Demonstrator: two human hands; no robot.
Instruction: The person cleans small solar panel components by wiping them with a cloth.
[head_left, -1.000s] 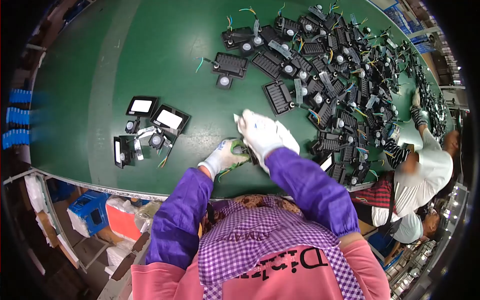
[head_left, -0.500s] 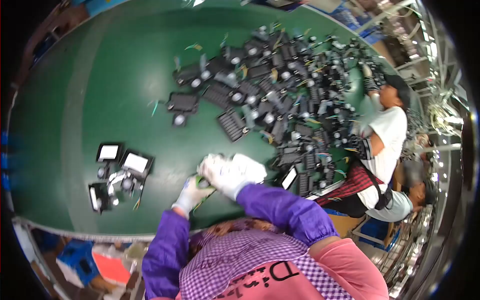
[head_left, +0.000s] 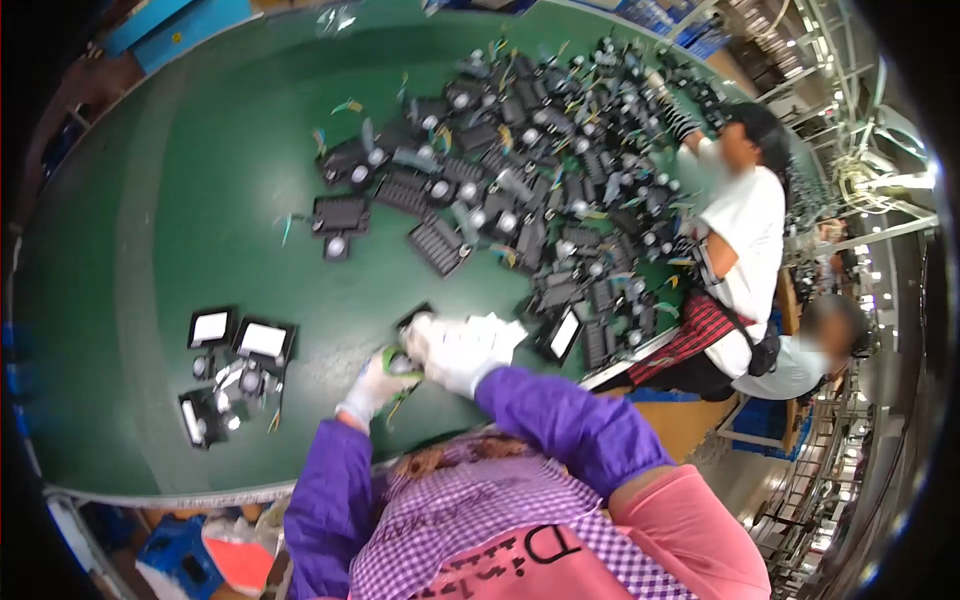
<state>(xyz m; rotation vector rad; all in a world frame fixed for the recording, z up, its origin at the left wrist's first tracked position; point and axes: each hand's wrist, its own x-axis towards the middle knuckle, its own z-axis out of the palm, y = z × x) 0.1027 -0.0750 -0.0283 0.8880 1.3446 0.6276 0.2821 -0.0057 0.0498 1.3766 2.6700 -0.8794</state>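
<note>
Both my hands wear white gloves and meet over the green table (head_left: 250, 400) near its front edge. My left hand (head_left: 375, 385) is closed around a small dark round part (head_left: 401, 364) with a green edge and thin wires below. Just right of it, my right hand (head_left: 450, 352) holds a white cloth or paper bundle (head_left: 495, 338), and a black housing (head_left: 415, 316) shows beyond its fingers. To the left lie several black units with white panels (head_left: 264, 340) and small round sensors. The contact between fingers and parts is partly hidden.
A large pile of black units with wires (head_left: 530, 180) covers the table's back and right. One unit (head_left: 335, 215) lies left of the pile. A co-worker (head_left: 745, 220) reaches over from the right; another person (head_left: 810, 350) is behind. A blue crate (head_left: 180, 560) is at lower left.
The view has shifted, so the pile appears further left. The black housing now shows above my right hand. The co-worker's arm reaches further toward the back of the pile.
</note>
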